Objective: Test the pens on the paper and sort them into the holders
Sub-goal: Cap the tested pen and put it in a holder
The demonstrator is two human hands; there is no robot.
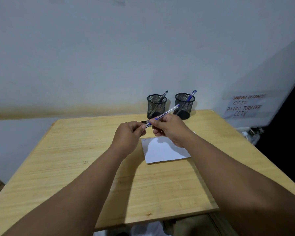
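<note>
A clear pen with blue ink (167, 112) slants up to the right above the table, and my right hand (167, 127) grips its lower barrel. My left hand (129, 133) pinches the pen's lower end, where a dark tip or cap (144, 122) pokes out. Below the hands a white sheet of paper (165, 150) lies on the wooden table (75, 159), with faint blue scribbles along its top edge. Two black mesh holders stand at the back. The left holder (156, 106) has a black pen in it. A blue pen leans in the right holder (184, 105).
A handwritten CCTV notice (245, 105) hangs on the wall at the right. Cables and a plug (252, 132) lie beyond the table's right edge. The wall runs close behind the holders.
</note>
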